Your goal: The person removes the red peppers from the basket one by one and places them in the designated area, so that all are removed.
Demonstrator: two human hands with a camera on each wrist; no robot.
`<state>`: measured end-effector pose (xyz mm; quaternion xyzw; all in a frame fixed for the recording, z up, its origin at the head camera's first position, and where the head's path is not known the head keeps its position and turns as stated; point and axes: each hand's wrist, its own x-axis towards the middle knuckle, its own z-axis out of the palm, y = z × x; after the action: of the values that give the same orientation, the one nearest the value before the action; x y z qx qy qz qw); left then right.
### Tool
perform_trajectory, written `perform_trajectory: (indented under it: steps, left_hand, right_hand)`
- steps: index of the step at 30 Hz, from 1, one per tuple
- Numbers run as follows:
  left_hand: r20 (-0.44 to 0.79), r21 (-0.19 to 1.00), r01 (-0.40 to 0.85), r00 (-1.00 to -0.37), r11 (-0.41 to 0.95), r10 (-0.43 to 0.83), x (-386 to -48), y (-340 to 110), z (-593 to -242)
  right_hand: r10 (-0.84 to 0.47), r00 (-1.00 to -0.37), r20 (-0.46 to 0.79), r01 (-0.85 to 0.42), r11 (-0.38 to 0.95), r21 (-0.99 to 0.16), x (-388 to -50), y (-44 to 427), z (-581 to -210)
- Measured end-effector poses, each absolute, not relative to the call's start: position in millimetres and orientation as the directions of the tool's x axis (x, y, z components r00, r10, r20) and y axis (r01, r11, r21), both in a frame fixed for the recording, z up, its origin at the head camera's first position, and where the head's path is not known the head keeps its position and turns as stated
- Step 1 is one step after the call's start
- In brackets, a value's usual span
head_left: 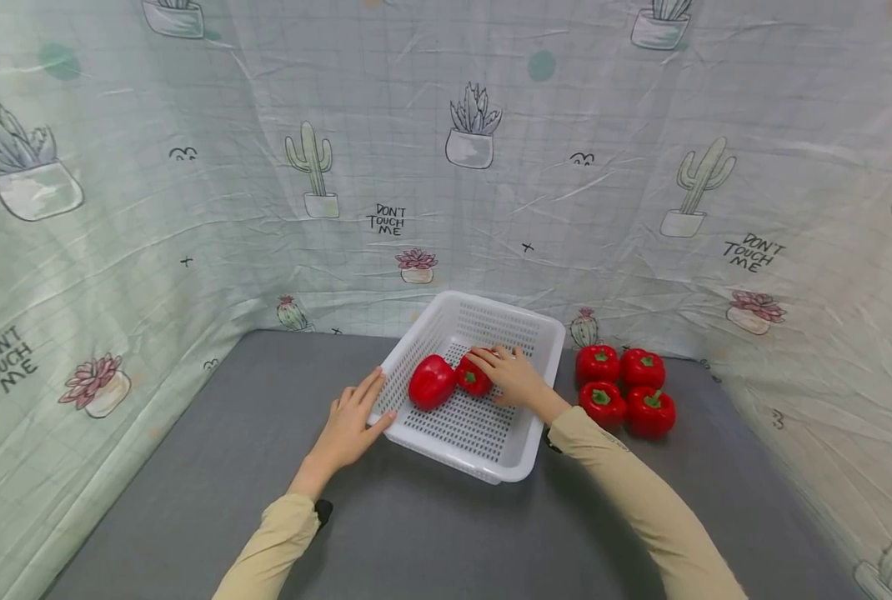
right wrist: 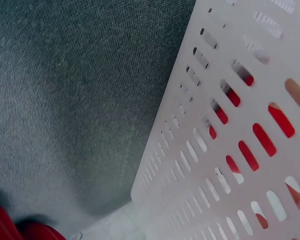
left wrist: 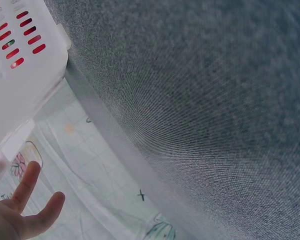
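Note:
A white plastic basket (head_left: 453, 446) with slotted walls stands on the grey table, set at an angle. Inside it lie two red bell peppers: one on its side (head_left: 432, 382), the other (head_left: 473, 379) beside it with its green stem showing. My right hand (head_left: 517, 377) reaches over the basket's right wall and grips the second pepper from above, partly covering it. At the basket's left front corner, my left hand (head_left: 348, 429) rests against the rim. Two of its fingers (left wrist: 29, 182) extend apart from the basket in the left wrist view.
To the right of the basket, several red bell peppers (head_left: 602, 405) stand grouped with stems up. A hanging cloth (head_left: 386, 150) printed with potted cacti encloses the back and sides of the grey table (head_left: 266, 400).

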<state>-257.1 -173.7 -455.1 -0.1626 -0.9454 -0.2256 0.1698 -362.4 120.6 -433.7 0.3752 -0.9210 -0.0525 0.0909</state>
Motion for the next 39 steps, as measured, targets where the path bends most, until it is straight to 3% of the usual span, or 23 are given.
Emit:
perform_trajectory:
  steps: [16,39]
  left_hand:
    - [0.392,0.356,0.378,-0.891,0.855,0.231,-256.2,-175.6,-456.7]
    - [0.404,0.359,0.391,-0.884,0.848,0.236,-256.7,-174.5,-455.2]
  right_hand:
    - [-0.676,-0.715,0.181,-0.669,0.736,0.106,-361.5,116.7,-435.8]
    - [-0.658,-0.729,0.192,-0.641,0.753,0.147,-363.3,117.7,-435.9]
